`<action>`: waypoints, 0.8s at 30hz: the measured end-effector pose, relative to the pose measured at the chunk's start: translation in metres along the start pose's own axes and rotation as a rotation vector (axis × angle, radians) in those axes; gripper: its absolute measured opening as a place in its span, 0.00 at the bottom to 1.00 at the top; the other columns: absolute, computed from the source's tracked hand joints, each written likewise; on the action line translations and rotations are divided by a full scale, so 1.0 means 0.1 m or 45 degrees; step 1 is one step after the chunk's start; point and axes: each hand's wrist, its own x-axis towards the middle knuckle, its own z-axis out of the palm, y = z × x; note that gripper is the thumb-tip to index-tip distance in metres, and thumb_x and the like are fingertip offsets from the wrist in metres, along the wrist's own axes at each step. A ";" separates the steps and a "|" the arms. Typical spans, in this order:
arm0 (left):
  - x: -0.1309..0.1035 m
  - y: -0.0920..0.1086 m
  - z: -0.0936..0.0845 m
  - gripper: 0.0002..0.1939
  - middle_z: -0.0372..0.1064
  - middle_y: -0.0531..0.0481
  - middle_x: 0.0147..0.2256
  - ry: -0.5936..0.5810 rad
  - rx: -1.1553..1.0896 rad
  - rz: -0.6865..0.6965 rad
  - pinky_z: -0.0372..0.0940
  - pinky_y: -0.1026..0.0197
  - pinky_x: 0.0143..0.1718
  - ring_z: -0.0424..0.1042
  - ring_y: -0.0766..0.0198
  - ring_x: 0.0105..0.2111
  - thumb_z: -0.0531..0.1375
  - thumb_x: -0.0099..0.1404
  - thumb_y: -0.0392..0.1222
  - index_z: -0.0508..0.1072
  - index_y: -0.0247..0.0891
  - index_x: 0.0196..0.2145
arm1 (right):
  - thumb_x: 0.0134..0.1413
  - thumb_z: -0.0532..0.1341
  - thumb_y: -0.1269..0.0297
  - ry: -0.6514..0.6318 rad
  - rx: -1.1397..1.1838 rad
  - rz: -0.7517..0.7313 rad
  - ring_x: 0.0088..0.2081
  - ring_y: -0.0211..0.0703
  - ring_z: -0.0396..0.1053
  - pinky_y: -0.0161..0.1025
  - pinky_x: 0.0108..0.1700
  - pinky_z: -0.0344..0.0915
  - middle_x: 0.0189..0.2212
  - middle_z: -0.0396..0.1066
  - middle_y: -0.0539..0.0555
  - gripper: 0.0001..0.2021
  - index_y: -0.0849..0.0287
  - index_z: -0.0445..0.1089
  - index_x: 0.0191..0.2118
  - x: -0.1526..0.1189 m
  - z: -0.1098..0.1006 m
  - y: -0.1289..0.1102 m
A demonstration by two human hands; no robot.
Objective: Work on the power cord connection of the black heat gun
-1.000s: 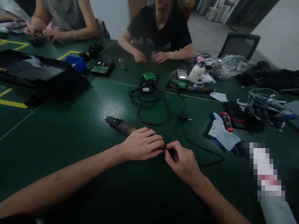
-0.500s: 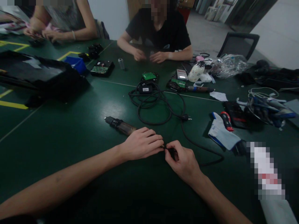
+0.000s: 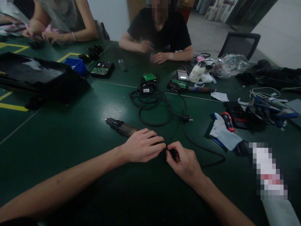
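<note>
An electric screwdriver (image 3: 121, 127) with a dark, brownish barrel lies on the green table, its tip pointing left. My left hand (image 3: 144, 145) is wrapped over its rear part, palm down, hiding that end. Close against those fingertips, my right hand (image 3: 182, 160) pinches the end of a black cable (image 3: 213, 153) between thumb and fingers. The connector itself is mostly hidden, so I cannot tell whether it sits in the screwdriver. From the hand the cable loops right, then back up toward a coil with a power adapter (image 3: 146, 90) and a plug (image 3: 186, 118).
Circuit-board units (image 3: 102, 69) and a small metal cylinder (image 3: 121, 64) stand farther back. At right lie a work glove (image 3: 222, 133), a red-black screwdriver handle (image 3: 228, 121) and plastic wrap (image 3: 231, 66). A black tray (image 3: 35, 75) and blue bin (image 3: 76, 66) are left. Two people sit opposite.
My left fingertips have shifted slightly right and cover the small metallic end seen before between my hands. My right hand keeps its pinch. The person opposite has raised one hand.
</note>
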 end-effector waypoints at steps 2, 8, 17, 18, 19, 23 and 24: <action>0.00 0.00 0.00 0.11 0.77 0.49 0.51 0.016 0.019 -0.022 0.65 0.55 0.44 0.73 0.58 0.46 0.59 0.75 0.47 0.75 0.41 0.50 | 0.68 0.59 0.65 0.000 0.000 0.007 0.24 0.37 0.68 0.35 0.27 0.60 0.28 0.71 0.48 0.03 0.55 0.66 0.45 0.00 0.01 0.00; 0.01 0.00 -0.02 0.13 0.76 0.48 0.51 0.003 -0.001 -0.006 0.65 0.55 0.44 0.73 0.58 0.45 0.58 0.75 0.48 0.75 0.42 0.52 | 0.68 0.59 0.65 -0.009 -0.011 0.020 0.24 0.38 0.68 0.35 0.27 0.59 0.27 0.70 0.47 0.03 0.55 0.66 0.46 -0.01 0.02 0.02; 0.01 0.00 -0.01 0.13 0.77 0.48 0.50 0.006 -0.008 -0.014 0.65 0.55 0.43 0.74 0.58 0.45 0.58 0.75 0.49 0.75 0.41 0.51 | 0.69 0.59 0.65 -0.004 -0.011 0.007 0.24 0.38 0.67 0.36 0.27 0.58 0.26 0.68 0.46 0.03 0.55 0.66 0.46 -0.01 0.01 0.01; 0.01 0.00 -0.02 0.13 0.77 0.48 0.50 -0.003 -0.014 0.000 0.65 0.55 0.43 0.74 0.58 0.45 0.58 0.75 0.48 0.75 0.41 0.51 | 0.69 0.59 0.65 -0.003 -0.014 0.009 0.24 0.38 0.67 0.36 0.27 0.58 0.26 0.68 0.46 0.03 0.55 0.66 0.46 -0.01 0.01 0.01; 0.01 -0.01 -0.02 0.12 0.76 0.49 0.51 -0.005 -0.013 0.009 0.65 0.55 0.43 0.73 0.58 0.46 0.58 0.75 0.47 0.75 0.42 0.51 | 0.68 0.59 0.65 -0.001 -0.014 0.010 0.23 0.38 0.67 0.36 0.27 0.58 0.25 0.68 0.46 0.03 0.55 0.66 0.46 -0.01 0.01 0.01; 0.00 -0.01 -0.01 0.12 0.77 0.49 0.50 0.016 0.016 -0.016 0.65 0.55 0.43 0.73 0.58 0.45 0.59 0.75 0.48 0.75 0.41 0.50 | 0.68 0.59 0.65 -0.004 -0.003 0.011 0.23 0.38 0.66 0.36 0.27 0.58 0.26 0.68 0.46 0.03 0.55 0.66 0.46 0.00 0.01 0.01; 0.00 -0.01 -0.01 0.12 0.77 0.49 0.49 0.019 0.010 -0.024 0.65 0.55 0.43 0.73 0.58 0.45 0.59 0.75 0.49 0.75 0.41 0.50 | 0.68 0.59 0.65 -0.006 0.001 0.014 0.23 0.38 0.66 0.36 0.27 0.59 0.26 0.68 0.46 0.03 0.55 0.66 0.45 0.00 0.00 0.01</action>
